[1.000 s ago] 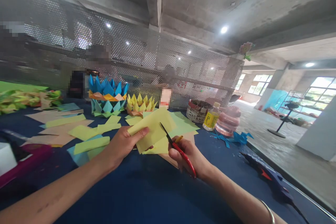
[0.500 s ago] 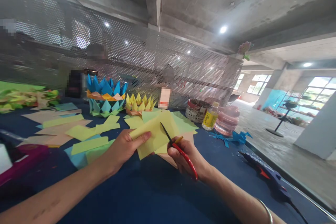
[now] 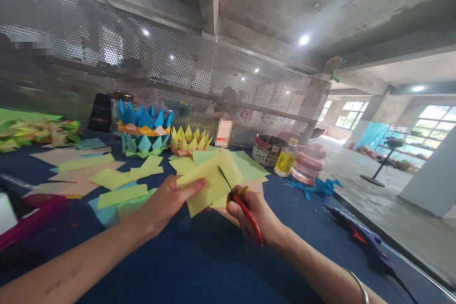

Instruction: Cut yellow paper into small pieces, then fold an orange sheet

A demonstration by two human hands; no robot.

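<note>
Navy covers the tabletop beneath both grips, with loose paper pieces lying beside the left wrist. The left hand pinches the near-left part of a yellow sheet, thumb on top; the sheet is held up between the two hands. The right hand grips red-handled scissors, their dark blade slanting up and left across the sheet; whether the blades are parted is hard to tell.

For a clean cut, I would keep the sheet taut from the left pinch, hold the fingers underneath well off the blade's line, and turn the paper rather than twist the right wrist. Long, steady closes should leave a smoother edge than short snips.

As for writing, red marks on the mesh panel, beyond the grips, are too indistinct to read. Beyond and right of the scissor grip, a small bottle wears a yellow label with dark print, too small to make out. No brand is legible.
</note>
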